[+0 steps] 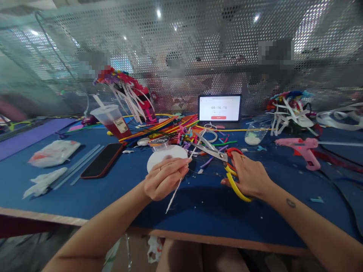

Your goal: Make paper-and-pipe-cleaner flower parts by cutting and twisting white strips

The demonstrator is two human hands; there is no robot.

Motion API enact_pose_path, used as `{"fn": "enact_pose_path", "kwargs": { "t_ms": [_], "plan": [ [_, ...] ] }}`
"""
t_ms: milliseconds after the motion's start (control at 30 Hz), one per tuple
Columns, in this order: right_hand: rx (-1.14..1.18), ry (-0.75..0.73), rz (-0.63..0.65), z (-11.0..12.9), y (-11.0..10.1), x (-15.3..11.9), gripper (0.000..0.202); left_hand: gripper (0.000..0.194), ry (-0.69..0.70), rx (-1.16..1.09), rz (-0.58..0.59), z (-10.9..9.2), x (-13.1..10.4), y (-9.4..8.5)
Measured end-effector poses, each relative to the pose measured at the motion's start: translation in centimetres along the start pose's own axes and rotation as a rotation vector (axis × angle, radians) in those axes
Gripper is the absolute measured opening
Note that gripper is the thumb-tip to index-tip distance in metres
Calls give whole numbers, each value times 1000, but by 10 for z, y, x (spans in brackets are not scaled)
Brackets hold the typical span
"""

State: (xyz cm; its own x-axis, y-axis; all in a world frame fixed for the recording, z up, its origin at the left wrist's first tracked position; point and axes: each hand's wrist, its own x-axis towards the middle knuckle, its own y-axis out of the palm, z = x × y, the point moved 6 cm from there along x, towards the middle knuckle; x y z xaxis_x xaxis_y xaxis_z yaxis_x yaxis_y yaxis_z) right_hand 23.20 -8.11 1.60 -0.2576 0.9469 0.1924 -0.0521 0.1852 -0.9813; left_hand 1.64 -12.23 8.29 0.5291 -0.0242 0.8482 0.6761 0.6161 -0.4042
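Note:
My left hand (168,176) is closed in a pinch on a thin white strip (173,196), whose lower end hangs toward the table's front edge. The strip's upper end pokes out above my fingertips. My right hand (249,174) grips scissors (211,149) with red and yellow handles and a pliers-like body. Their blades are spread apart and point left, close to the strip's upper end; whether they touch it I cannot tell. Behind my left hand lies a white disc (153,160), partly covered by it. Colourful pipe cleaners (170,126) lie heaped beyond the blades.
A cup of red drink (113,122) leans at the left, near a phone (102,160) and clear glue sticks (78,166). A tablet (219,108) showing a timer stands at the back. On the right sit a pink glue gun (304,149) with its cord and a small bag of white beads (253,138).

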Motion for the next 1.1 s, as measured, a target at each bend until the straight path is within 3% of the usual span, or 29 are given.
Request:
{"fn": "enact_pose_path", "kwargs": {
  "t_ms": [467, 800, 933, 1100],
  "plan": [
    [-76, 42, -40, -1, 0, 2, 55, 27, -155, -85, -101, 1, 1, -6],
    [-25, 38, -116, -8, -2, -1, 46, 21, -213, -46, -126, 9, -6, -4],
    [66, -11, -124, -8, -7, -1, 59, 19, -284, -106, -171, 19, -10, -3],
    [-5, 7, -101, -12, -6, 1, 64, 18, -372, -139, -227, 25, -9, -5]
  ]
}}
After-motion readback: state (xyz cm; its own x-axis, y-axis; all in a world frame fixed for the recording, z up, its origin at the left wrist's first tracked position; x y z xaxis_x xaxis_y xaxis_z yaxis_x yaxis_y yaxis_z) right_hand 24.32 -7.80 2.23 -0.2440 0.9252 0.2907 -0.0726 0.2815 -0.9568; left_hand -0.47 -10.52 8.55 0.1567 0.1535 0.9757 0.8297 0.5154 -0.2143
